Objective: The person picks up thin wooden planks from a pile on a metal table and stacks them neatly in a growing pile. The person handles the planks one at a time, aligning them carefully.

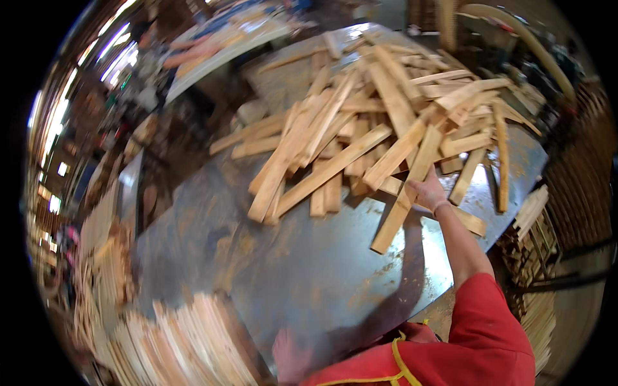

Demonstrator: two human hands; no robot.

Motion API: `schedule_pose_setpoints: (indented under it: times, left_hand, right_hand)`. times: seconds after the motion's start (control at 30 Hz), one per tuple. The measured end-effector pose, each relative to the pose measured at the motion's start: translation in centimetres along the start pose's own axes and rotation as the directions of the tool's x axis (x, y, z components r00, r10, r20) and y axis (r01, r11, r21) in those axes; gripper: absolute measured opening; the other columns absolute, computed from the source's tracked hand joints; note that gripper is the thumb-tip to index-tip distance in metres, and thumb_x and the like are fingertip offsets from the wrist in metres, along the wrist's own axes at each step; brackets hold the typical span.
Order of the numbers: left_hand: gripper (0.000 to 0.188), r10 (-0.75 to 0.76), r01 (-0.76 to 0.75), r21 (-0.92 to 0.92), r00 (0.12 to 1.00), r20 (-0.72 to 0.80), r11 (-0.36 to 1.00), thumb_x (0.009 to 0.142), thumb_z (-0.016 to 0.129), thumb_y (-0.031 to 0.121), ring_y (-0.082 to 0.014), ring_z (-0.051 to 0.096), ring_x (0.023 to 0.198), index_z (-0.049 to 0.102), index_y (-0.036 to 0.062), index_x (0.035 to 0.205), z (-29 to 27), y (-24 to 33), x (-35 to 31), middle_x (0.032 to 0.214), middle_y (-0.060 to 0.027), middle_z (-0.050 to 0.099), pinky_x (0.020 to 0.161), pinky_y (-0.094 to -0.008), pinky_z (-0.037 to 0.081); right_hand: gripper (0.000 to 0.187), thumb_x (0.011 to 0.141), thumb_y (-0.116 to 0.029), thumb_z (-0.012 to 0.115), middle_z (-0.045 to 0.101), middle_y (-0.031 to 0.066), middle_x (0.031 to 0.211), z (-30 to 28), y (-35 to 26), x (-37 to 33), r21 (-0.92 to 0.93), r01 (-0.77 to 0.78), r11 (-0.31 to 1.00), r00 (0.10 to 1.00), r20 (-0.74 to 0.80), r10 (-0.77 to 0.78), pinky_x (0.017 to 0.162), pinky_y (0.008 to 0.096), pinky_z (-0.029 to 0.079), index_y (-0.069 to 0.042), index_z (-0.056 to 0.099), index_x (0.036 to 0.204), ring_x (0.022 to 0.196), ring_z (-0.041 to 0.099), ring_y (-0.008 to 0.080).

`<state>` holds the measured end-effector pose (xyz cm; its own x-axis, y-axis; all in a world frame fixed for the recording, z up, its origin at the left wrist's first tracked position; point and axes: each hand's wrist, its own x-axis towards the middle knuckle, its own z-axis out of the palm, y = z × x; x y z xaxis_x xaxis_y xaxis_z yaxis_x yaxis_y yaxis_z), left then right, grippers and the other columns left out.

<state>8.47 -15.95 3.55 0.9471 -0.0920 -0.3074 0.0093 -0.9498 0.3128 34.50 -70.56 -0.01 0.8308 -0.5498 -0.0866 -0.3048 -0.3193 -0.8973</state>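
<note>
A heap of loose wooden slats (pixel 347 122) lies criss-crossed on the far part of a grey metal tabletop (pixel 257 270). My right hand (pixel 431 192) reaches out to the heap's near right edge. Its fingers grip a wooden slat (pixel 405 199) by the side, and this slat slants down toward me, leaning over other pieces. My left hand (pixel 293 354) is low over the table's near edge, smeared by motion. No piece can be made out in it, and its fingers do not show clearly.
A stack of wooden strips (pixel 174 341) stands beside the table's near left corner. More stacked wood (pixel 537 251) is at the right, below the table edge. At the far left, a person's arm (pixel 187 55) rests over another table (pixel 225 55). A thick pale hose (pixel 534 38) curves at the back right.
</note>
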Motion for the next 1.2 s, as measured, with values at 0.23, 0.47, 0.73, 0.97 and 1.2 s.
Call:
schedule_pose_setpoints:
  times: [0.23, 0.47, 0.73, 0.97, 1.2]
  left_hand:
    - [0.078, -0.003, -0.001, -0.019, 0.979, -0.206, 1.000, 0.081, 0.081, 0.034, -0.0409, 0.051, 0.135, 0.050, 0.0038, 0.146, 0.4, -0.2, -0.4, 0.144, -0.0192, 0.053, 0.111, -0.0518, 0.043]
    - [0.086, -0.377, 0.528, 0.235, 0.795, -0.476, 0.816, 0.090, 0.071, 0.046, -0.0405, 0.041, 0.147, 0.041, 0.0052, 0.159, -0.1, -12.7, -5.9, 0.162, -0.0201, 0.042, 0.119, -0.0518, 0.036]
    - [0.083, -0.641, 0.645, -0.077, 0.726, -0.249, 0.760, 0.089, 0.073, 0.041, -0.0327, 0.056, 0.134, 0.043, 0.0078, 0.159, -2.4, -24.2, -13.2, 0.147, -0.0180, 0.057, 0.114, -0.0477, 0.043]
    - [0.062, -0.515, -0.104, -0.990, 0.856, -0.040, -0.096, 0.093, 0.074, 0.014, -0.0254, 0.071, 0.107, 0.052, -0.0010, 0.149, -2.8, -24.7, -17.0, 0.129, -0.0145, 0.069, 0.091, -0.0384, 0.060]
    - [0.058, -0.517, 0.242, -0.914, 0.855, 0.043, 0.325, 0.088, 0.077, 0.015, -0.0269, 0.066, 0.111, 0.058, 0.0005, 0.140, -2.5, -14.9, -14.7, 0.125, -0.0176, 0.067, 0.095, -0.0379, 0.054]
  right_hand:
    - [0.091, 0.080, 0.006, 0.078, 0.061, 0.0138, 0.137, 15.3, 1.4, -20.4, 0.483, -0.355, 0.801, 0.914, 0.358, 0.190, 0.101, 0.0380, 0.054, -0.004, 0.034, 0.159, 0.118, 0.064, 0.0256]
    - [0.058, 0.077, 0.009, 0.077, 0.067, 0.0059, 0.110, 22.1, -0.9, -33.2, 0.340, -0.589, 0.733, 0.747, 0.576, 0.332, 0.093, 0.0344, 0.054, -0.003, 0.057, 0.131, 0.099, 0.065, 0.0209]
    - [0.030, 0.085, -0.001, 0.071, 0.070, 0.0076, 0.097, 25.9, -7.5, -42.5, 0.335, -0.552, 0.763, 0.727, 0.642, 0.244, 0.067, 0.0330, 0.056, -0.005, 0.063, 0.113, 0.081, 0.068, 0.0202]
    - [0.033, 0.093, -0.016, 0.065, 0.074, 0.0144, 0.099, 38.3, -7.3, -46.6, -0.097, -0.108, 0.989, 0.446, 0.885, 0.136, 0.074, 0.0393, 0.057, 0.001, 0.066, 0.121, 0.085, 0.070, 0.0262]
    - [0.039, 0.093, -0.025, 0.072, 0.068, 0.0089, 0.102, 36.4, -9.8, -50.2, 0.072, 0.003, 0.997, 0.099, 0.992, -0.072, 0.084, 0.0372, 0.054, -0.002, 0.062, 0.123, 0.093, 0.062, 0.0190]
